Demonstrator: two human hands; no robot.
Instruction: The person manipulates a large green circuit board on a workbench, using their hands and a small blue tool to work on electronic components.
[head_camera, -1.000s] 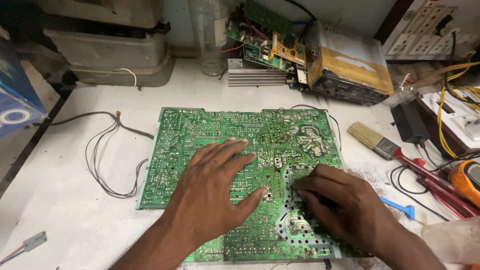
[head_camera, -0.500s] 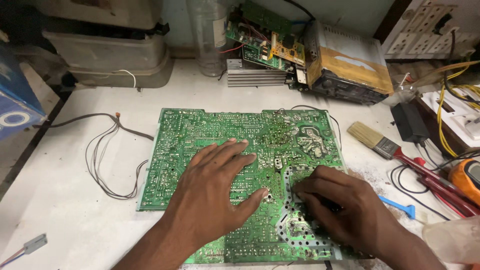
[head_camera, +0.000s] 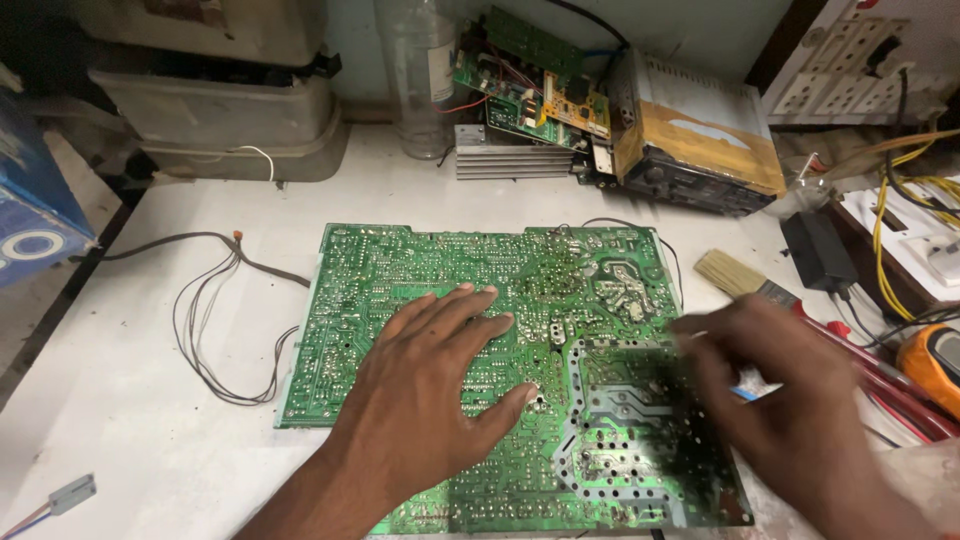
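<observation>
— Two hands are seen over one large green circuit board (head_camera: 450, 270), which is laid solder side up on the white worktable (head_camera: 150, 420). What step is being worked?

— Holding and wiping, it would be judged. The board is pinned flat by the left hand (head_camera: 440, 385), whose palm is laid on its middle with the fingers spread wide and the thumb stretched out toward the right. Nothing is pinched by it.

— And the right hand (head_camera: 780, 400)?

— It is blurred by motion above the board's right edge, over a dark, sooty patch (head_camera: 665, 400). Whether its fingers are closed or loose cannot be told, and no tool can be made out in it.

— What lies about that hand?

— Just beyond its knuckles a flat paintbrush (head_camera: 730, 272) is set, and past its outer side red-handled tools (head_camera: 880, 375) and an orange meter (head_camera: 935, 365) are found. Loose thin wires (head_camera: 215, 330) are trailed well off to the far side of the left hand.

— What would the next move call for?

— Steady downward pressure from the left palm would be needed so the board is not shifted, and light strokes from the right, since solder points are easily caught.
</observation>
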